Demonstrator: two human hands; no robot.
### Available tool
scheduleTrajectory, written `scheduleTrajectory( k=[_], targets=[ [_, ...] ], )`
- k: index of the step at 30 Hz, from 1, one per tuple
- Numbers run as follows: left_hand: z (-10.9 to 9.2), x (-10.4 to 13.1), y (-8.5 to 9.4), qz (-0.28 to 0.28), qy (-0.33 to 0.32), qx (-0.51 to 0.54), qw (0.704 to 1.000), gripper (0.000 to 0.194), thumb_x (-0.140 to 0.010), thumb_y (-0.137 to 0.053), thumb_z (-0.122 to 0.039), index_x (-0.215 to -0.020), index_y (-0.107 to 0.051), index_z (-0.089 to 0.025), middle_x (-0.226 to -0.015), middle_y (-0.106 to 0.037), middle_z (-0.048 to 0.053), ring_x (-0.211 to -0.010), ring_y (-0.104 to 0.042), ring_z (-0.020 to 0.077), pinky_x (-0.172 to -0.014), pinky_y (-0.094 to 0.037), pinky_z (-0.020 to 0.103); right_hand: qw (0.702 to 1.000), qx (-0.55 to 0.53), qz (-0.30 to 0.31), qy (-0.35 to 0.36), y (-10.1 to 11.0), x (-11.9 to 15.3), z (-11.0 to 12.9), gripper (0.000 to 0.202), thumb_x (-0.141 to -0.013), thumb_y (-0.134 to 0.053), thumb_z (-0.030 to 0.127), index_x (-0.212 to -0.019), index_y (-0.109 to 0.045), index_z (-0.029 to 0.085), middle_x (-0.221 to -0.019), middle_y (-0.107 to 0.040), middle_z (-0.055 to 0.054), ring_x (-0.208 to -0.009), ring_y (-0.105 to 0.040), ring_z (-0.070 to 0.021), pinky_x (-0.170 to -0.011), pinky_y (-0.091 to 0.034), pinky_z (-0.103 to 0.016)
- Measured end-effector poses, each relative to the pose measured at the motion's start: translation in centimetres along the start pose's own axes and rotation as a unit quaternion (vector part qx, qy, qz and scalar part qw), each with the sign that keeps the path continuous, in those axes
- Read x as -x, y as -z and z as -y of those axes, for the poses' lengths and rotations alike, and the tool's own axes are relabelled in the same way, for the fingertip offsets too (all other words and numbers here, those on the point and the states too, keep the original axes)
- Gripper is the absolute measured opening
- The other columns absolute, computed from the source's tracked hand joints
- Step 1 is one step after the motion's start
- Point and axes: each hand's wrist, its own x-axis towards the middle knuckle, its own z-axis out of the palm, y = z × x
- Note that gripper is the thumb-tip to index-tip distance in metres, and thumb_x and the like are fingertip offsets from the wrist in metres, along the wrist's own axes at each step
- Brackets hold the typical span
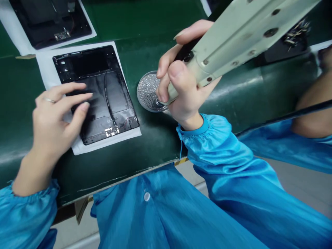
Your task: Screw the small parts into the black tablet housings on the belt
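My right hand (185,79) is wrapped round a pale green electric screwdriver (225,45), whose tip points down at a round metal dish of small screws (149,90). Left of the dish, a black tablet housing (97,100) lies open on a white sheet (77,149), with a thin black cable and a small circuit board inside. My left hand (61,110) hovers over or rests on the housing's left side, thumb and fingers apart, with nothing in it. The screwdriver tip is partly hidden by my right fingers.
A second black housing (52,24) lies on white sheeting at the upper left. At the upper right, a dark tray holds a pile of small parts (297,33). Another person's arm (315,100) reaches in at the right. The green table's front edge (124,176) runs below.
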Motion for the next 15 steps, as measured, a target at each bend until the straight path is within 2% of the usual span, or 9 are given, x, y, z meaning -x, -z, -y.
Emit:
scheduleTrajectory(
  k=[4, 7, 11, 15],
  targets=[
    [2.2, 0.7, 0.7, -0.081, 0.05, -0.011, 0.995, 0.032, -0.118, -0.055, -0.034, -0.141, -0.077, -0.036, -0.151, -0.071, -0.018, -0.145, -0.065, 0.0296, -0.133, -0.05, 0.06, 0.999, -0.027, 0.016, 0.0, -0.1, 0.1, -0.1, 0.048, -0.103, -0.058, 0.081, -0.119, -0.055, 0.036, -0.077, -0.046, 0.008, -0.038, -0.027, -0.0035, -0.034, -0.029, -0.022],
    [3.3, 0.7, 0.6, -0.119, 0.082, -0.006, 0.989, 0.033, -0.119, -0.053, -0.038, -0.142, -0.075, -0.032, -0.145, -0.073, -0.019, -0.143, -0.065, 0.0259, -0.131, -0.055, 0.056, 0.998, -0.068, 0.011, 0.0, -0.1, 0.0, 0.1, 0.048, -0.101, -0.065, 0.079, -0.118, -0.056, 0.036, -0.075, -0.046, 0.009, -0.038, -0.024, -0.002, -0.032, -0.022, -0.019],
    [3.8, 0.6, 0.1, -0.116, 0.091, -0.013, 0.989, 0.032, -0.118, -0.056, -0.04, -0.139, -0.076, -0.028, -0.142, -0.075, -0.016, -0.141, -0.066, 0.0259, -0.126, -0.059, 0.055, 0.995, -0.094, 0.011, 0.008, 0.4, -0.2, -0.2, 0.043, -0.1, -0.073, 0.072, -0.117, -0.063, 0.035, -0.08, -0.053, 0.008, -0.04, -0.028, 0.0004, -0.032, -0.024, -0.017],
    [3.5, 0.7, 0.0, -0.115, 0.094, -0.031, 0.988, 0.035, -0.119, -0.052, -0.043, -0.136, -0.077, -0.025, -0.141, -0.075, -0.013, -0.142, -0.066, 0.0262, -0.127, -0.058, 0.056, 0.995, -0.099, -0.01, 0.022, 0.9, -0.2, -1.1, 0.044, -0.096, -0.081, 0.068, -0.113, -0.069, 0.03, -0.109, -0.065, 0.002, -0.045, -0.036, 0.0039, -0.031, -0.025, -0.015]
  ],
)
